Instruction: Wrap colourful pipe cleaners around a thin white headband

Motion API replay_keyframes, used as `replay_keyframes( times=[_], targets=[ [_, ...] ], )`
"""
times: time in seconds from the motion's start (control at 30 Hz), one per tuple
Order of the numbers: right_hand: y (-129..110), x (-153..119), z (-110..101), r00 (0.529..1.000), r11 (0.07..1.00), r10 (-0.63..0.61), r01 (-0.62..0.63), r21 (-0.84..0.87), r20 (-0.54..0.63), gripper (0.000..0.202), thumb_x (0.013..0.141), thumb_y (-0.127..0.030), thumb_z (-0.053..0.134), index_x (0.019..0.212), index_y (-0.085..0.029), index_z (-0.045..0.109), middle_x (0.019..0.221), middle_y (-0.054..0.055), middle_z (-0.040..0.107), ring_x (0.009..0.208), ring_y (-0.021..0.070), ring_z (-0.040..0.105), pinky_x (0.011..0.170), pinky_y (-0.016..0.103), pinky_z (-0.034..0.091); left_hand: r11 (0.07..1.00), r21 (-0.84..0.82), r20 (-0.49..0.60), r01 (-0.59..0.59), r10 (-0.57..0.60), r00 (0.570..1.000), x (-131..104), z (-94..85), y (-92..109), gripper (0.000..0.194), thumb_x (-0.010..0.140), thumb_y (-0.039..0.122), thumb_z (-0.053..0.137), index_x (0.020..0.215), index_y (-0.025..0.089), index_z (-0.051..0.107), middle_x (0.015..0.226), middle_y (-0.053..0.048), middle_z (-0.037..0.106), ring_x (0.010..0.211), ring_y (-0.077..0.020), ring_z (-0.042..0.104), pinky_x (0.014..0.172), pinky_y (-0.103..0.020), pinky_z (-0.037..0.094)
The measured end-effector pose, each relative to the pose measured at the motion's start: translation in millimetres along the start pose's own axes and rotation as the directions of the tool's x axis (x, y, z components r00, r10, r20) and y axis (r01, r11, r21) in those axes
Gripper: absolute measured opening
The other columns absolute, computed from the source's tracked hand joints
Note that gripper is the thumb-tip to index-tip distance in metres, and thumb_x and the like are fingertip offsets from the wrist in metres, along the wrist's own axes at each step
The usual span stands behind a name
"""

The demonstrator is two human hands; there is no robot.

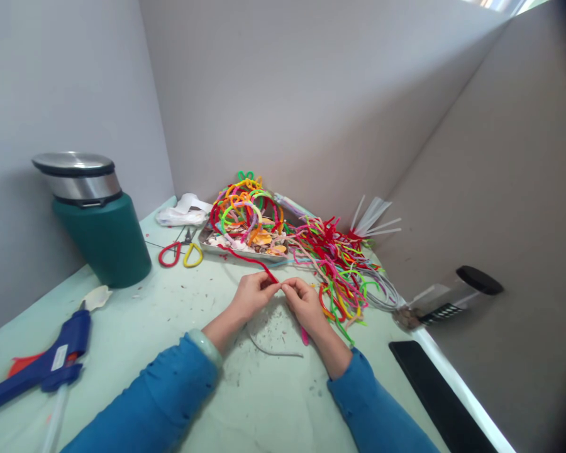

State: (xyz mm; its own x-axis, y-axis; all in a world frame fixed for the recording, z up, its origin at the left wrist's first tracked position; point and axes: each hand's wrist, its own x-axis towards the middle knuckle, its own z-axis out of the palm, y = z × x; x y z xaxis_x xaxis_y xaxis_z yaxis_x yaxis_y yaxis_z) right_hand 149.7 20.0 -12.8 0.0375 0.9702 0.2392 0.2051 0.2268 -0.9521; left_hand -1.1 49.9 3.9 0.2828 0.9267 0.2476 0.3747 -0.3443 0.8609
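Near the middle of the table, my left hand (pixel 255 294) pinches a red pipe cleaner (pixel 252 260), whose free length runs up and left toward a metal tray (pixel 245 254). Fingertip to fingertip with it, my right hand (pixel 305 302) is closed at the pipe cleaner's near end; the tip itself is hidden between the fingers. Below the hands a thin grey wire (pixel 276 353) lies curved on the table. A small pink piece (pixel 304 336) shows beside my right wrist.
Looped pipe cleaners (pixel 248 211) fill the tray. A tangle of loose ones (pixel 337 264) spreads to its right. Scissors (pixel 182 250), a green bottle (pixel 101 233) and a blue glue gun (pixel 59 352) are at left. A clear container (pixel 446 296) and a black strip (pixel 434 396) are at right.
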Motion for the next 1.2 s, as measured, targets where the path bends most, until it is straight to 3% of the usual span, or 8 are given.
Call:
replay_keyframes(
  times=[0.2,0.37,0.43,0.53,0.67,0.8,0.9,1.2],
  targets=[
    [-2,-2,-1,0.999,1.000,-0.006,0.008,-0.024,0.051,0.020,0.080,-0.037,0.055,0.080,-0.018,0.060,0.054,-0.003,0.048,0.053,0.0114,0.043,0.049,0.022,0.032,0.931,-0.296,0.120,0.212,-0.184,0.976,3,-1.0,0,0.029,0.069,0.042,0.060,0.062,0.014,0.055,0.047,0.004,0.050,0.036,-0.0064,0.037,0.039,-0.020,0.028],
    [-2,-2,0,0.999,1.000,-0.002,0.003,-0.013,0.054,0.020,0.079,-0.038,0.057,0.078,-0.018,0.061,0.053,-0.003,0.048,0.051,0.0110,0.042,0.047,0.022,0.030,0.905,-0.301,0.177,0.302,-0.258,0.950,2,-1.4,1,0.032,0.073,0.045,0.055,0.062,0.015,0.053,0.048,0.005,0.050,0.031,-0.0056,0.032,0.034,-0.021,0.022],
    [-1,-1,0,0.999,1.000,0.015,-0.016,0.023,0.032,0.021,0.077,-0.039,0.058,0.077,-0.019,0.060,0.051,-0.004,0.046,0.049,0.0107,0.040,0.045,0.022,0.029,0.948,-0.211,0.105,0.240,-0.222,0.969,0,-0.5,3,0.031,0.076,0.043,0.053,0.064,0.015,0.055,0.051,0.003,0.054,0.036,-0.0067,0.038,0.038,-0.021,0.027],
    [-1,1,1,0.996,0.989,0.084,-0.086,0.121,0.015,0.022,0.075,-0.042,0.059,0.076,-0.020,0.058,0.046,-0.006,0.039,0.042,0.0089,0.033,0.041,0.022,0.024,0.999,0.021,-0.061,0.025,-0.024,0.998,-4,0.5,6,0.028,0.080,0.039,0.051,0.068,0.015,0.060,0.061,0.001,0.060,0.052,-0.0095,0.049,0.051,-0.021,0.036],
    [0,3,1,0.984,0.947,0.172,-0.175,0.268,0.034,0.025,0.074,-0.044,0.061,0.076,-0.020,0.053,0.044,-0.009,0.031,0.037,0.0069,0.023,0.038,0.021,0.017,0.946,0.247,-0.177,-0.210,0.257,0.950,-8,0.3,9,0.016,0.082,0.029,0.052,0.078,0.016,0.061,0.076,-0.003,0.062,0.067,-0.0123,0.055,0.064,-0.024,0.042],
    [2,3,0,0.983,0.931,0.178,-0.185,0.315,0.050,0.025,0.074,-0.044,0.061,0.077,-0.020,0.053,0.044,-0.010,0.029,0.037,0.0063,0.022,0.037,0.021,0.016,0.864,0.311,-0.129,-0.396,0.451,0.883,-10,1.5,6,0.017,0.083,0.017,0.049,0.093,0.017,0.062,0.096,-0.006,0.064,0.091,-0.0162,0.057,0.080,-0.028,0.045],
    [3,3,-1,0.985,0.936,0.164,-0.172,0.306,0.052,0.025,0.075,-0.044,0.061,0.077,-0.020,0.053,0.044,-0.010,0.030,0.037,0.0063,0.023,0.037,0.021,0.017,0.819,0.339,-0.089,-0.464,0.519,0.850,-10,3.2,2,0.023,0.082,0.012,0.048,0.100,0.017,0.063,0.104,-0.008,0.064,0.097,-0.0171,0.057,0.085,-0.030,0.047],
    [3,1,0,0.988,0.949,0.151,-0.157,0.272,0.045,0.023,0.076,-0.042,0.060,0.078,-0.020,0.055,0.045,-0.009,0.031,0.039,0.0066,0.024,0.038,0.021,0.017,0.777,0.412,-0.024,-0.476,0.531,0.847,-9,3.9,0,0.024,0.082,0.011,0.048,0.099,0.015,0.065,0.101,-0.009,0.064,0.094,-0.0187,0.058,0.082,-0.032,0.049]
  ],
)
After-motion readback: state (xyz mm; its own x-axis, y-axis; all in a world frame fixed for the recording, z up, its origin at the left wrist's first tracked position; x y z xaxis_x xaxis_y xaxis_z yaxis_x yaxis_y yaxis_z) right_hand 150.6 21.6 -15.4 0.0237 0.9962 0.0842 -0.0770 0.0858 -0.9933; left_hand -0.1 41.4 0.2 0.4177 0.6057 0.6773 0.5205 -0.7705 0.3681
